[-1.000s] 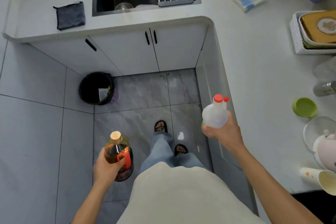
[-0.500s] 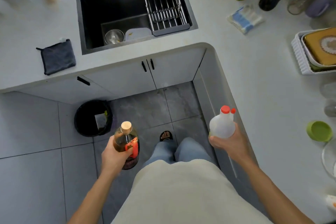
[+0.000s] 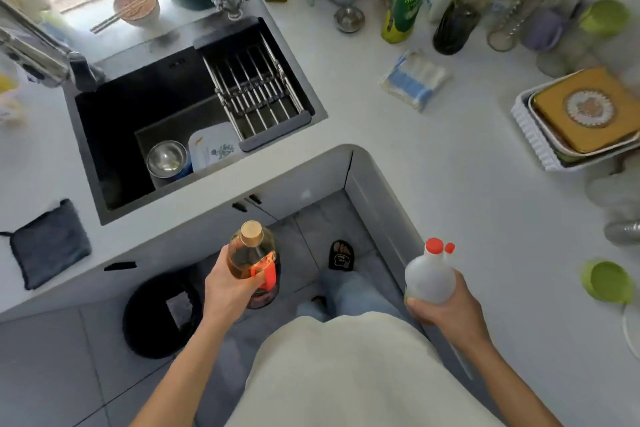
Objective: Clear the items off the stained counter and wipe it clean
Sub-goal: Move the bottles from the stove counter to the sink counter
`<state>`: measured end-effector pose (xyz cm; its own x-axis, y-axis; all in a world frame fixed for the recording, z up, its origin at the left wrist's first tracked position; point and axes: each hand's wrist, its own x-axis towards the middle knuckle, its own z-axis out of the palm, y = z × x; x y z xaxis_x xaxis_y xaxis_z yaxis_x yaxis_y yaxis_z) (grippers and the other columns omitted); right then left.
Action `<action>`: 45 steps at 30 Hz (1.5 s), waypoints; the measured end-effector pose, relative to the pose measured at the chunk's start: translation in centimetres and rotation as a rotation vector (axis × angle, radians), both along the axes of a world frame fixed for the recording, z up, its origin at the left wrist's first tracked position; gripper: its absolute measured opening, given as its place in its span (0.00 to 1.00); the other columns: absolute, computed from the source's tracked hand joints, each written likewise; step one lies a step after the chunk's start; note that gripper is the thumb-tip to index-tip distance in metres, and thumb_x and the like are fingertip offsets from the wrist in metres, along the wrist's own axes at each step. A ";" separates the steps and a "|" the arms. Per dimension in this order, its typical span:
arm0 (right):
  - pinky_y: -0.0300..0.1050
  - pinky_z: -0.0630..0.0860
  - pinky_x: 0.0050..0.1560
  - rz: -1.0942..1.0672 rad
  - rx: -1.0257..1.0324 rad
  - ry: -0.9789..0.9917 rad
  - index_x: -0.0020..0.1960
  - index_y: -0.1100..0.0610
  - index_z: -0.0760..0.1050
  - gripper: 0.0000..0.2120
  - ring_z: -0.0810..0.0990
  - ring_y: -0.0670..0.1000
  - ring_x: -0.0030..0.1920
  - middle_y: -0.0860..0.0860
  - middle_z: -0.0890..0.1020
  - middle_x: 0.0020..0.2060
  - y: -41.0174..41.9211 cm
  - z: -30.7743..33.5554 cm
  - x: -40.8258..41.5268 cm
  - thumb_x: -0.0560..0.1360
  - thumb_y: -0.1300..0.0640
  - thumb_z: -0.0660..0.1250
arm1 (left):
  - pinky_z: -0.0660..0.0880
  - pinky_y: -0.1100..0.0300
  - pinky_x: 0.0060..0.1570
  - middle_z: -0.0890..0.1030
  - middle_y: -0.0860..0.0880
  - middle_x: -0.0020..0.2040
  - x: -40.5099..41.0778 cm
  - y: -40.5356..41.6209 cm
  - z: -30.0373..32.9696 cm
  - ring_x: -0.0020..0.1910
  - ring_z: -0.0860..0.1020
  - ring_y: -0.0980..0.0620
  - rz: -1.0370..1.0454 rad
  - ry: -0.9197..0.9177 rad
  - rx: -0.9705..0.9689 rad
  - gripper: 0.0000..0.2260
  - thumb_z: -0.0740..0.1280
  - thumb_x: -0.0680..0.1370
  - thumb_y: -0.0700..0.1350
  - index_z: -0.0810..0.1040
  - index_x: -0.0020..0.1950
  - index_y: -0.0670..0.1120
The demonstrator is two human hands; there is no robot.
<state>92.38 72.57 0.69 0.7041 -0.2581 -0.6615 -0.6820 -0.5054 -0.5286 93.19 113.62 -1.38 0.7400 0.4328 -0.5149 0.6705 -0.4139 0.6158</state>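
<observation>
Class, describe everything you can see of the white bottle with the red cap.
The white bottle looks like translucent, frosted plastic, with a rounded body narrowing to a neck. A red cap closes the top, and a smaller red piece sits beside it. It is roughly upright, held round its lower body by the right hand, over the counter's edge. No label shows.

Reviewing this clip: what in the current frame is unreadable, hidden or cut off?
All in the head view:
- Green bottle: label print too blurred to read.
- Glass jars at the back right: motion blur, contents unclear.
- Amber bottle: lower label hidden by the left hand.
- White bottle: base hidden in the right hand.
- Counter: no stain discernible; its right part is cut off by the frame edge.
</observation>
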 end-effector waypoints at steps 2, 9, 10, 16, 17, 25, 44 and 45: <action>0.53 0.83 0.50 0.011 0.002 -0.021 0.62 0.39 0.70 0.36 0.83 0.48 0.50 0.42 0.83 0.51 0.7 0.5 2.9 0.57 0.45 0.80 | 0.75 0.58 0.51 0.80 0.75 0.50 1.7 0.4 0.1 0.52 0.78 0.66 -0.021 -0.005 0.003 0.30 0.80 0.62 0.58 0.71 0.57 0.78; 0.45 0.80 0.48 0.024 0.058 -0.100 0.66 0.39 0.69 0.39 0.81 0.44 0.54 0.39 0.81 0.55 3.8 2.6 12.6 0.59 0.44 0.81 | 0.75 0.55 0.54 0.83 0.63 0.50 4.7 2.3 1.6 0.53 0.80 0.58 -0.050 0.005 0.028 0.29 0.82 0.65 0.49 0.74 0.57 0.72; 0.48 0.81 0.51 0.025 0.065 -0.110 0.66 0.39 0.69 0.39 0.81 0.45 0.55 0.39 0.81 0.55 4.2 2.7 13.9 0.59 0.43 0.81 | 0.75 0.55 0.53 0.83 0.62 0.51 5.1 2.7 2.0 0.54 0.80 0.55 -0.055 0.010 0.031 0.29 0.82 0.65 0.48 0.75 0.59 0.69; 0.55 0.83 0.55 0.018 0.069 -0.162 0.67 0.40 0.69 0.40 0.82 0.49 0.55 0.41 0.82 0.55 6.8 3.9 20.2 0.60 0.44 0.83 | 0.75 0.61 0.49 0.84 0.61 0.50 10.0 4.5 4.7 0.52 0.81 0.61 -0.094 -0.003 0.029 0.30 0.84 0.65 0.48 0.76 0.60 0.68; 0.55 0.83 0.55 0.017 0.067 -0.168 0.67 0.41 0.69 0.40 0.82 0.49 0.55 0.41 0.82 0.55 7.1 4.2 20.9 0.59 0.44 0.83 | 0.76 0.62 0.48 0.85 0.60 0.50 11.1 4.7 5.1 0.53 0.81 0.61 -0.101 -0.011 0.019 0.30 0.84 0.65 0.48 0.77 0.61 0.66; 0.55 0.83 0.55 -0.072 0.079 -0.260 0.64 0.41 0.71 0.37 0.83 0.48 0.54 0.43 0.83 0.53 10.1 6.2 27.5 0.59 0.43 0.81 | 0.77 0.71 0.48 0.83 0.69 0.53 25.1 3.5 8.1 0.53 0.81 0.68 -0.268 -0.176 -0.085 0.33 0.82 0.63 0.57 0.77 0.67 0.62; 0.26 0.67 0.42 -0.232 0.085 -0.494 0.69 0.41 0.65 0.44 0.76 0.41 0.53 0.37 0.77 0.55 11.1 0.5 49.3 0.58 0.39 0.81 | 0.71 0.76 0.52 0.84 0.62 0.54 51.4 -8.3 4.8 0.54 0.79 0.72 -0.290 -0.399 -0.152 0.35 0.80 0.61 0.60 0.77 0.67 0.57; 0.28 0.68 0.42 -0.225 0.075 -0.494 0.69 0.41 0.65 0.44 0.76 0.42 0.53 0.37 0.77 0.56 11.1 0.0 50.0 0.58 0.40 0.82 | 0.71 0.78 0.51 0.84 0.61 0.54 52.0 -8.5 4.4 0.54 0.78 0.73 -0.288 -0.401 -0.150 0.35 0.80 0.61 0.59 0.77 0.67 0.56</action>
<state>142.35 83.65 0.69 0.8688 -0.4027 -0.2882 -0.4299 -0.3245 -0.8425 145.20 105.10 3.01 0.9703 0.1251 -0.2072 0.2414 -0.4345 0.8677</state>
